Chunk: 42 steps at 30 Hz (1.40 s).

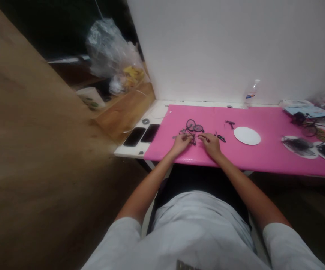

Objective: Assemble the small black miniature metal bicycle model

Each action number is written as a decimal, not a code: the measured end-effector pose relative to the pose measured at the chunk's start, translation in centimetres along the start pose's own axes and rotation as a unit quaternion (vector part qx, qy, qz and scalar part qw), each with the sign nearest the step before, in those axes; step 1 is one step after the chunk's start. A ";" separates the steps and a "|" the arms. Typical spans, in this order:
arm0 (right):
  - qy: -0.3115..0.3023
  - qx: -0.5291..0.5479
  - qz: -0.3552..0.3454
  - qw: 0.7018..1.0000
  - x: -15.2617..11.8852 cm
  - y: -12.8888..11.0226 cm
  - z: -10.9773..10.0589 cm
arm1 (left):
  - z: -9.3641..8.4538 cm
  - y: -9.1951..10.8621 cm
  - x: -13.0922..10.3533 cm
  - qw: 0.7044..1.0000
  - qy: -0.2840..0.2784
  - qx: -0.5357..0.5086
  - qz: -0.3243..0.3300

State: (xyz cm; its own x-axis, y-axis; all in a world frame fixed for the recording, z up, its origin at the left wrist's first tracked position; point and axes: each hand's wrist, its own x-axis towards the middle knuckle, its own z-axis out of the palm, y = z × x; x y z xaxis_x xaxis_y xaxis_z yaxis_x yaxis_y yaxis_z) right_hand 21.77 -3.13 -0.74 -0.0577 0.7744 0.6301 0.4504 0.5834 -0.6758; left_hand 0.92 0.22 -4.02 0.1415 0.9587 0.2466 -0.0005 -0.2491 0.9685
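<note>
My left hand [181, 144] is closed in a pinch on a small dark toy bicycle frame [193, 141] near the pink table's front edge. Opposite it, my right hand [211, 144] has its thumb and fingers pressed together by a thin dark piece that is too small to name. Just beyond the hands lie two small spoked wheels [190, 125], side by side. Small dark parts [221, 138] rest to the right of my right hand. Farther right is another dark part [230, 123], shaped a little like a pistol.
A white plate [247, 135] lies right of the loose parts. Plates with dark parts [300, 146] stand farther right, near a cluttered pile [308, 110]. Two phones [150, 133] lie at the left end. A clear bottle [252, 92] stands by the wall. A wooden panel [38, 150] borders the left side.
</note>
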 end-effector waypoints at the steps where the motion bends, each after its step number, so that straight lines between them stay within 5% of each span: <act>1: -0.005 -0.004 -0.009 1.000 0.1 0.0 0.0 | 0.0 0.0 0.0 1.000 0.000 -0.003 -0.002; 10: -0.015 0.002 -0.046 0.999 0.2 -0.4 -0.3 | 0.1 0.3 -0.2 0.999 0.003 -0.030 -0.019; 19: -0.029 0.031 0.004 0.999 -0.3 0.0 -0.1 | 0.1 0.0 0.0 0.999 0.007 -0.034 -0.021; 31: -0.042 -0.053 -0.026 0.997 0.1 1.1 0.3 | 0.4 0.5 -0.3 0.999 -0.002 -0.042 -0.025; 42: 0.001 -0.063 0.003 0.998 -0.3 -0.3 0.3 | 0.5 0.6 -0.3 1.000 -0.014 -0.022 -0.013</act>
State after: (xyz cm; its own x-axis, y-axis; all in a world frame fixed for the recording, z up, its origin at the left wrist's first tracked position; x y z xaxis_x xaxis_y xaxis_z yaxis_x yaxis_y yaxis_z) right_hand 21.35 -3.43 -0.85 -0.0521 0.7777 0.6265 0.5588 0.5426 -0.6271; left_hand 1.35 -0.28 -3.48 0.1690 0.9607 0.2203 -0.0400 -0.2166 0.9754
